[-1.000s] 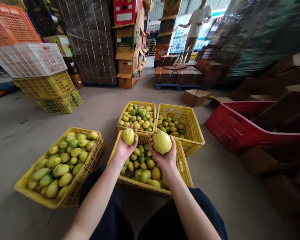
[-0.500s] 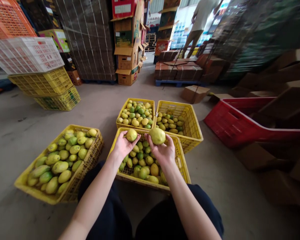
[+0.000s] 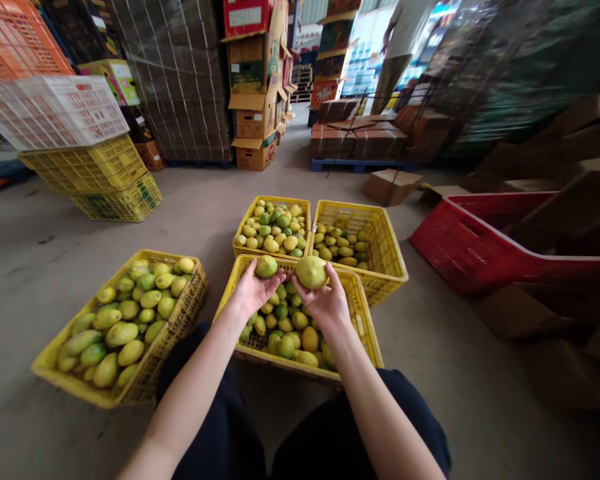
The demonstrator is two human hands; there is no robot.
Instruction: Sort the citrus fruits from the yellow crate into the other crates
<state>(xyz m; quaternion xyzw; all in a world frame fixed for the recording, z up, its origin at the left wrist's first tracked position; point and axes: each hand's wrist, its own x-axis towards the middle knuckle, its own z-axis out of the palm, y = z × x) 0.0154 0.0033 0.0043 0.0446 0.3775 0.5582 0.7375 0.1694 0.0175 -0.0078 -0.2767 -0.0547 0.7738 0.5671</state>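
My left hand point(image 3: 253, 291) holds a small yellow-green lemon point(image 3: 267, 267) between thumb and fingers. A larger, yellower lemon point(image 3: 311, 272) rests in the curled fingers of my right hand point(image 3: 325, 301). Both hands are raised over the near yellow crate point(image 3: 364, 319), which has many yellow and green lemons point(image 3: 299, 321) inside. Behind it stand two more yellow crates: the left one point(image 3: 236, 248) is full of small lemons, and the right one point(image 3: 387, 250) has lemons over its bottom. My forearms and hands cover part of the near crate.
Left of my knees, a yellow crate point(image 3: 167, 357) is heaped with large lemons. A red crate point(image 3: 450, 243) and cardboard boxes point(image 3: 525, 313) lie to the right. Stacked crates point(image 3: 87, 163), a carton pile point(image 3: 253, 123) and a loaded pallet point(image 3: 357, 143) stand farther back, near a person point(image 3: 403, 40).
The lemon in my left hand has turned and now shows a greener side. The right-hand lemon has also turned, its tip now facing me. The person in the background has shifted slightly.
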